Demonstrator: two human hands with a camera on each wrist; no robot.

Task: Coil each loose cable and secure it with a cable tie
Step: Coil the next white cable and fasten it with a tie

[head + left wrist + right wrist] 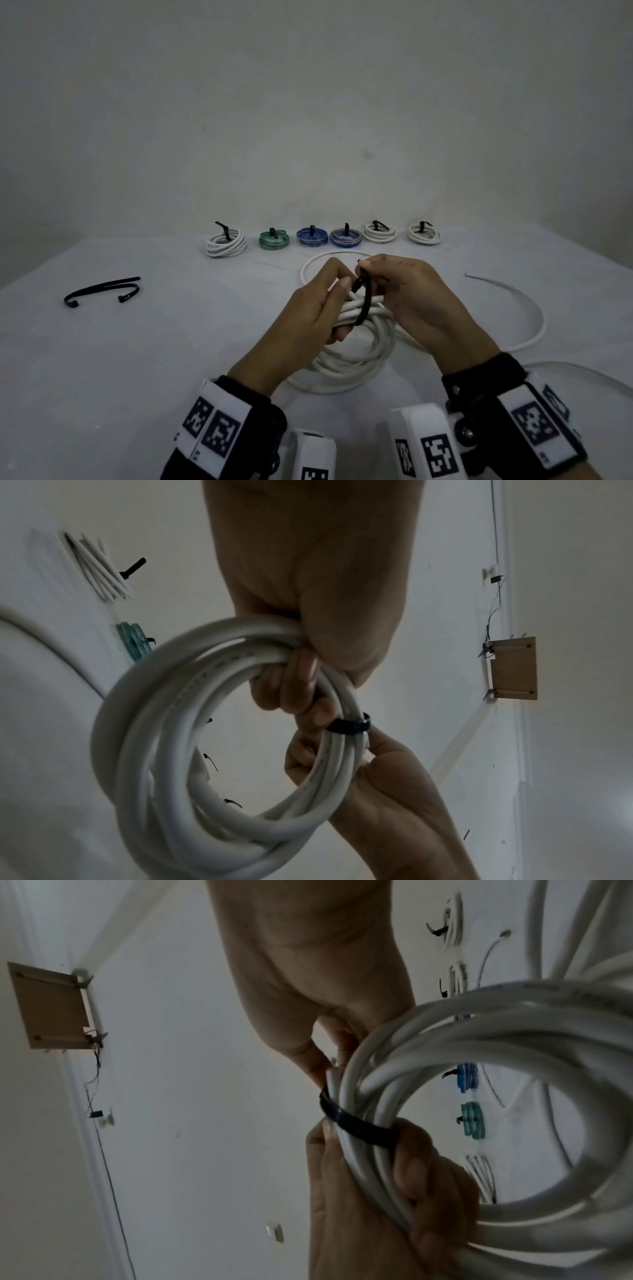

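Above the middle of the table I hold a white cable coil (352, 363) of several turns in both hands. My left hand (337, 308) grips the coil's upper left, fingers curled round the bundle (284, 688). A black cable tie (364, 303) loops around the bundle between my hands, also seen in the wrist views (349, 726) (356, 1125). My right hand (368, 274) pinches the tie's upper end, and its lower fingers (308, 756) curl under the coil. The tie's head is hidden behind my fingers.
Several tied coils line the table's back: white (226, 243), green (273, 240), two blue (311, 236), and two more white (423, 233). Spare black ties (102, 291) lie at the left. Loose white cable (527, 308) arcs at the right and loops behind my hands (308, 270).
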